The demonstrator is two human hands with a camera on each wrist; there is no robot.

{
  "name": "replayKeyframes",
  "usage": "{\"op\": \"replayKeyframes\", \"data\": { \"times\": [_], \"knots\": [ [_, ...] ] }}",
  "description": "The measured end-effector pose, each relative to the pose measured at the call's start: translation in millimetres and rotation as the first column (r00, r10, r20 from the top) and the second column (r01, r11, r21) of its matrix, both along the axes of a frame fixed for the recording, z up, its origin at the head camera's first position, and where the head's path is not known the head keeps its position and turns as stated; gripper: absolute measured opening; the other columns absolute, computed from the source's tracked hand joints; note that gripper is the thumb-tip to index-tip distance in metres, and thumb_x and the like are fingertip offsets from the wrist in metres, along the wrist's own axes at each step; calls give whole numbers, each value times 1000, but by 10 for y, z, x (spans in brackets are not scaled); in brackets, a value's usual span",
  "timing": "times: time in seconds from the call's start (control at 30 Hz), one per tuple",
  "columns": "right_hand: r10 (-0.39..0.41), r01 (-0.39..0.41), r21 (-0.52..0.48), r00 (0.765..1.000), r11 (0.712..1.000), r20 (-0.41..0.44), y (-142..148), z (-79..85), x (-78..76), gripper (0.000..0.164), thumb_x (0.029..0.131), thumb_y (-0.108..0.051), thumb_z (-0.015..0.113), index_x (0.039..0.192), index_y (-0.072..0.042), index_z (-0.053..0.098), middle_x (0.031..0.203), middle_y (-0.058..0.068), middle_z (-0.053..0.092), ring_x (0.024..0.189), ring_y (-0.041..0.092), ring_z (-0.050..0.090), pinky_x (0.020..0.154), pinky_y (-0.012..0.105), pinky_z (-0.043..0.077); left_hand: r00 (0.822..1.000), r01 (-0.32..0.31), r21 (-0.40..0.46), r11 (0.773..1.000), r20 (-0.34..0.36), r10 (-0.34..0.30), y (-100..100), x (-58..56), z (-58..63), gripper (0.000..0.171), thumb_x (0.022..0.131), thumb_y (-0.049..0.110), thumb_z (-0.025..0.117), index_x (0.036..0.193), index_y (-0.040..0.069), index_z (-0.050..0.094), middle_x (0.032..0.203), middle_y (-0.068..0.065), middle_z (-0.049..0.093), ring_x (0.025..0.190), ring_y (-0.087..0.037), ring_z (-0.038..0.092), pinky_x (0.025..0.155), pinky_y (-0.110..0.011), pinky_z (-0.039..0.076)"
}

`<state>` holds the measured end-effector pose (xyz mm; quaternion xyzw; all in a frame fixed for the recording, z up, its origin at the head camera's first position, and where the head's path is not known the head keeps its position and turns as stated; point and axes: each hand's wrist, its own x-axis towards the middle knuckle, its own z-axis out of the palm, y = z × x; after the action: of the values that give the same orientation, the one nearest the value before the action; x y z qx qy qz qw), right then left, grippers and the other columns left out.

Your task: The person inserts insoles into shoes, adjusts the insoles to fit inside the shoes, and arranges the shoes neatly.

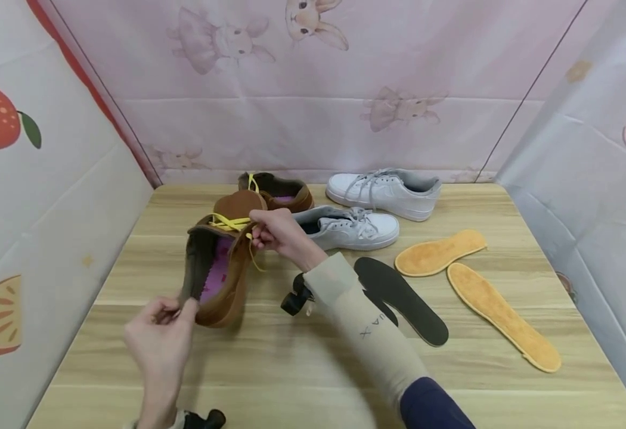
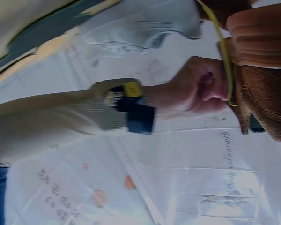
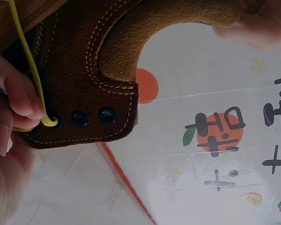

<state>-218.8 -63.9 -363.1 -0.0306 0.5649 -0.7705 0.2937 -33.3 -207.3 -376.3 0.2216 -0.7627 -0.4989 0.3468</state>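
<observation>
A brown suede shoe [image 1: 232, 292] with a yellow shoelace [image 1: 229, 223] is tilted with its opening toward me, a pink insole [image 1: 217, 268] inside. My left hand [image 1: 163, 333] pinches the rim at its heel. At the eyelet flap, my right hand [image 1: 278, 232] pinches the lace against the edge. Close up in the right wrist view, the lace [image 3: 35, 77] passes through one eyelet beside the fingers, while two eyelets [image 3: 93, 117] nearer the ankle hold no lace. The left wrist view shows my right hand [image 2: 201, 86] curled at the flap; the shoe's toe is cut off there.
Another brown shoe [image 1: 291, 199] stands behind, next to two white sneakers [image 1: 385, 193] with grey laces. Dark insoles [image 1: 409, 304] lie right of my forearm, partly under it. Two orange insoles [image 1: 501, 310] lie farther right on the wooden table [image 1: 291, 381]. Printed sheets [image 1: 313, 131] surround the table.
</observation>
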Motion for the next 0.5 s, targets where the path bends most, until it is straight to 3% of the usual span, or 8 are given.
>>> {"op": "replayKeyframes", "data": {
  "times": [0.1, 0.3, 0.5],
  "knots": [
    [25, -25, 31, 1000, 999, 3, 54, -48, 39, 29, 81, -7, 52, 52, -4, 51, 48, 4, 48, 44, 15, 50, 45, 25, 44, 1000, 11, -49, 999, -18, -12, 130, 100, -60, 12, 69, -11, 65, 60, -5, 60, 82, -21, 69, 63, 3, 64, 54, -16, 50],
    [65, -66, 63, 998, 996, 8, 112, -214, 142, 30, 84, -11, 53, 54, -4, 54, 47, 2, 49, 43, 13, 51, 46, 25, 45, 1000, 21, -210, 977, -14, -24, 291, 260, -206, 19, 67, -12, 65, 55, -1, 56, 71, -19, 68, 59, 9, 57, 50, -10, 46],
    [58, -61, 82, 998, 995, 30, 168, -444, 234, 33, 84, -11, 54, 52, -3, 55, 47, 2, 50, 41, 12, 50, 45, 24, 45, 1000, 4, -255, 967, 31, 4, 413, 360, -369, 19, 65, -9, 66, 55, 3, 56, 72, -16, 69, 61, 15, 53, 52, -7, 44]
  ]
}}
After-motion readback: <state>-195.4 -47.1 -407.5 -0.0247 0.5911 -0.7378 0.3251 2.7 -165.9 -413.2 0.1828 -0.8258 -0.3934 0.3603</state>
